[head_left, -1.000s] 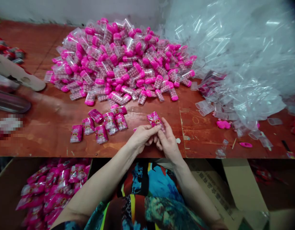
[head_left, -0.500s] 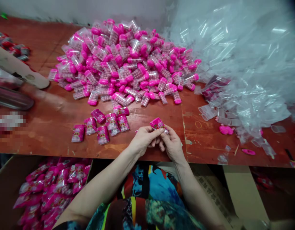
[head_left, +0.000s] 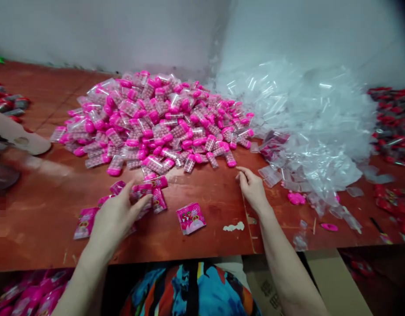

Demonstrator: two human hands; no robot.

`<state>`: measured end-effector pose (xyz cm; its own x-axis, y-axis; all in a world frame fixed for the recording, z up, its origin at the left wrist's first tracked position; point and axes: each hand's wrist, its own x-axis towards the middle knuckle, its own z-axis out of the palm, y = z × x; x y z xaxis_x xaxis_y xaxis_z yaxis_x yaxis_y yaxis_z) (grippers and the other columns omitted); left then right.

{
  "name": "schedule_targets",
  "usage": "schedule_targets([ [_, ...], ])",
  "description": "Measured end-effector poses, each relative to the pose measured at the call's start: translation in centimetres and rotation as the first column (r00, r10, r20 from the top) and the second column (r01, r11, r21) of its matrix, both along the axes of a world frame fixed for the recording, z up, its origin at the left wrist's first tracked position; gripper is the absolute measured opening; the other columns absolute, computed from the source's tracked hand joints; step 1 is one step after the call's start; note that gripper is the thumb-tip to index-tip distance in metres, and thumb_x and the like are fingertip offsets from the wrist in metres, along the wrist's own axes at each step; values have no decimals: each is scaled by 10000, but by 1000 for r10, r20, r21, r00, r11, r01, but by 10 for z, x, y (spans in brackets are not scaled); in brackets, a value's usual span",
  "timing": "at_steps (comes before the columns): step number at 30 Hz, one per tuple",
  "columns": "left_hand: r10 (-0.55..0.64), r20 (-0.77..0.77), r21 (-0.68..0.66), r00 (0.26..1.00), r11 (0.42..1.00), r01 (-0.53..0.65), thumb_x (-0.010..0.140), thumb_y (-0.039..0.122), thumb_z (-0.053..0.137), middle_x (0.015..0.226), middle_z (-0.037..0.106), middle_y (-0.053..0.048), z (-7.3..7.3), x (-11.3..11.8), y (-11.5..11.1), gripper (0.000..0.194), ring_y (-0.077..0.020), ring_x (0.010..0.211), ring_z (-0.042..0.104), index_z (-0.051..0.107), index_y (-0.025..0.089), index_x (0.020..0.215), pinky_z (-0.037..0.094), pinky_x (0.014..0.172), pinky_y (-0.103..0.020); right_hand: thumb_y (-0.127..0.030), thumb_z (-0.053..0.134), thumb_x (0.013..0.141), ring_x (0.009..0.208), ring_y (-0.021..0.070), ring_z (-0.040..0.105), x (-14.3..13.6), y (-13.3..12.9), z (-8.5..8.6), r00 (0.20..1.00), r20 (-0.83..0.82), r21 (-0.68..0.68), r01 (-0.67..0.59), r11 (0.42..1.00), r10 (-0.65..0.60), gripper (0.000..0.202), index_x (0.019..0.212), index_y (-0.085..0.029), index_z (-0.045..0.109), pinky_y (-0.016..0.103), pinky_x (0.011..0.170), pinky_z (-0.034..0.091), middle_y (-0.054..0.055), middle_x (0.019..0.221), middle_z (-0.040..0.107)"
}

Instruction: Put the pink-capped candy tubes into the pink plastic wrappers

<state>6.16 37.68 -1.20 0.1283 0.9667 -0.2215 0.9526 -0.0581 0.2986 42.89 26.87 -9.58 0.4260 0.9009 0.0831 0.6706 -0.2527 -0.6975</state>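
Observation:
My left hand [head_left: 118, 215] is over the small group of filled pink sachets [head_left: 159, 200] at the left, thumb and fingers apart. It covers part of the group, and a pink sachet shows between its fingertips; whether they touch it is unclear. My right hand [head_left: 253, 188] is at the near right edge of a heap of clear tubes with pink caps [head_left: 163, 118], filled with small pink balls. Its index finger points towards the closest tube [head_left: 230, 159], and I see nothing held. Between my hands a flat pink sachet [head_left: 191, 218] lies on the table.
Clear plastic pieces and bags [head_left: 308, 127] are heaped at the right. Red-and-grey items [head_left: 393, 123] lie beyond them. A pink lid-like piece [head_left: 329, 227] sits near the front edge. Below at the left are more pink packets [head_left: 34, 294]. A pale board [head_left: 19, 131] juts in from the left.
My hands have parted: the left moved to the sachet group, the right towards the tube heap. The sachet they held together is no longer between them. The view has shifted.

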Motion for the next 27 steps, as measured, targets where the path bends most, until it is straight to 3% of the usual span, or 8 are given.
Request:
schedule_targets([
  [3,-10,-257,199,966,978,64,1020,564,434,1105,799,-108,0,10,-8,592,-350,791,741,608,279,1510,460,570,-380,-181,448,969,1075,337,661,29,33,1,990,130,-42,-46,998,51,413,1238,-272,749,510,955,528,133,1128,745],
  [6,-184,-141,261,973,941,216,1055,423,407,1172,774,-72,-7,34,-30,435,-281,786,750,755,318,1293,492,566,-355,-71,459,943,1192,350,590,43,59,2,882,378,-245,-198,949,281,515,1338,-257,732,495,976,478,154,1385,669],
  [9,-462,56,169,885,878,448,1049,298,451,1135,769,-60,-22,56,-59,360,-230,791,754,809,307,1091,535,600,-322,-88,497,991,1281,366,514,46,67,4,721,543,-380,-246,892,431,459,1380,-221,701,482,960,444,162,1573,538],
  [17,-535,64,-12,842,844,537,1049,223,459,1256,691,-147,-52,75,-108,382,-282,905,727,727,265,1319,502,618,-360,-310,607,988,1067,364,601,4,16,12,693,497,-500,-264,825,522,231,1095,-124,691,444,854,428,211,1181,696],
  [21,-464,196,-31,864,878,478,1031,191,487,1200,677,-143,-54,74,-114,323,-255,883,684,771,244,1176,432,620,-326,-263,568,957,912,337,615,-24,-11,17,738,477,-505,-213,836,477,144,1013,-155,644,423,789,394,190,1024,698],
  [23,-423,244,-22,873,897,441,1032,208,505,1168,675,-136,-53,73,-117,294,-244,875,670,787,236,1108,417,628,-310,-206,559,915,830,299,605,-37,-22,19,829,404,-475,-171,863,387,105,996,-173,617,401,753,378,164,993,685],
  [25,-380,286,11,880,919,393,1037,240,517,1189,672,-132,-49,72,-118,284,-236,887,667,797,244,1088,426,657,-302,-187,588,862,749,255,575,-51,-33,20,963,185,-392,-109,913,195,126,987,-203,581,375,713,369,99,900,658],
  [27,-344,338,61,876,937,344,1045,264,511,1249,664,-137,-42,73,-117,302,-248,957,673,799,261,1136,454,715,-305,-232,622,843,687,217,539,-67,-43,21,985,-171,-272,-33,962,-15,174,996,-234,538,354,680,380,20,789,606],
])
